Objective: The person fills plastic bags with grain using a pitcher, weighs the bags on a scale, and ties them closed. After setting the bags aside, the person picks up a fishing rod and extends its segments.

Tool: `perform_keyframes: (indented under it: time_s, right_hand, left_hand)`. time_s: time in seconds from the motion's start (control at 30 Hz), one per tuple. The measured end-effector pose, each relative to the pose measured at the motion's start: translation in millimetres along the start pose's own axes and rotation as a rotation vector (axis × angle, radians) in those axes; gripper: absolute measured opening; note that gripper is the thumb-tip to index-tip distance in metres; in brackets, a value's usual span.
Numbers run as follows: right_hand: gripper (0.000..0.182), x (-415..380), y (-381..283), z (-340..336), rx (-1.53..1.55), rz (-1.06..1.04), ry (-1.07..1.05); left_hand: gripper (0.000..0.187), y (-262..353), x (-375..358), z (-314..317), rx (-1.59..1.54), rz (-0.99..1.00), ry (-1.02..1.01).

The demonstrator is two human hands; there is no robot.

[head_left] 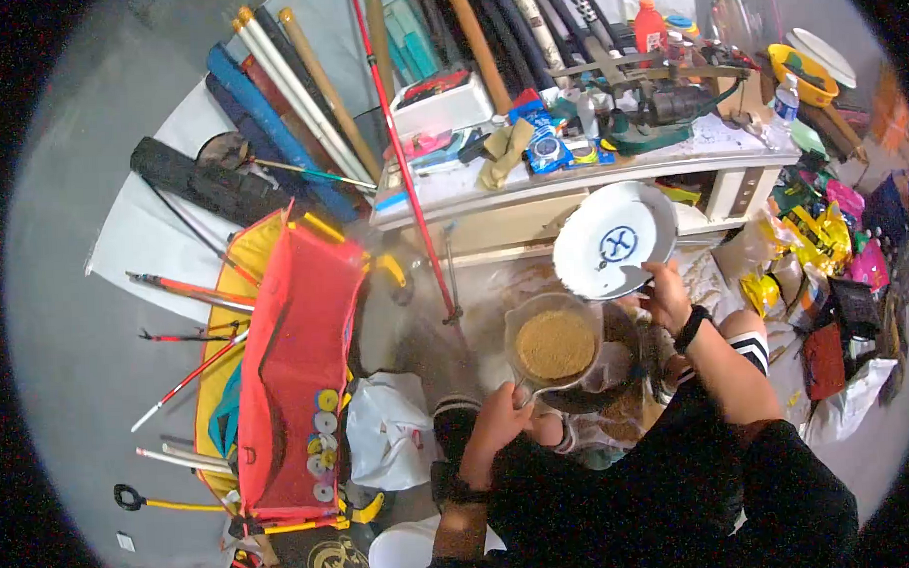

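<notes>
My left hand (501, 413) is closed around the handle of a clear plastic scoop (516, 334), which is filled with brown granular material (555, 345). In my right hand (667, 297) is the lower right rim of a white dish (593, 229), tilted so its inside with a blue emblem shows. Below both, on the floor between my feet, a dark basin (627, 363) is partly covered by the scoop and the dish. Spilled brown grains (624, 416) lie beside the basin.
A white table (472, 198) crowded with tools, packets and an orange bottle (650, 25) stands ahead. On the left are a red bag (302, 359) and a white plastic bag (390, 431). Colourful packets (823, 233) pile up at right. A red pole (400, 156) leans on the table.
</notes>
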State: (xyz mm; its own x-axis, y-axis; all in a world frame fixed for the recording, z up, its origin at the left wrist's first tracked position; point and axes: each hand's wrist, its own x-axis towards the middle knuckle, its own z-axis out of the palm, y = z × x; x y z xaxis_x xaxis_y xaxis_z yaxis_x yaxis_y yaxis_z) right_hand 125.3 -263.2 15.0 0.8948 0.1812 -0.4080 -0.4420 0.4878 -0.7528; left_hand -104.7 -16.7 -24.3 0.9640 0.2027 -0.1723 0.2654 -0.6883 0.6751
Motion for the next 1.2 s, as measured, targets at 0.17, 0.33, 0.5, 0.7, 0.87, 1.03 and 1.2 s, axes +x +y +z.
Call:
perform_keyframes:
  time_s: [0.17, 0.33, 0.5, 0.7, 0.87, 1.03, 1.2]
  right_hand:
    - [0.031, 12.6, -2.6, -15.6, 0.094, -0.105, -0.137]
    - [0.037, 4.7, -63.4, 1.1, 0.281, -0.066, -0.111]
    - [0.039, 38.9, -141.6, 29.1, 0.205, -0.262, -0.335]
    - [0.044, 144.0, -208.7, 56.3, 0.143, -0.311, -0.288]
    - [0.046, 183.1, -223.4, 69.4, 0.171, -0.233, -0.206]
    - [0.049, 214.4, -229.9, 68.9, 0.176, -0.266, -0.345]
    - [0.041, 204.0, -229.7, 92.5, 0.09, -0.221, -0.149]
  left_hand:
    - [0.032, 14.4, -0.6, 0.8, 0.061, -0.119, -0.116]
    - [0.035, -1.7, 4.8, 11.3, 0.019, -0.044, -0.127]
    - [0.034, -1.2, 7.5, 15.4, 0.068, 0.011, -0.047]
    - [0.031, 14.3, 9.3, 5.7, 0.06, -0.038, -0.085]
    - [0.03, 9.8, 11.6, 7.6, 0.07, -0.054, -0.122]
    - [0.03, 12.2, 16.6, 7.3, 0.132, -0.073, -0.114]
    - [0.031, 7.3, 19.7, 14.5, 0.12, -0.024, -0.037]
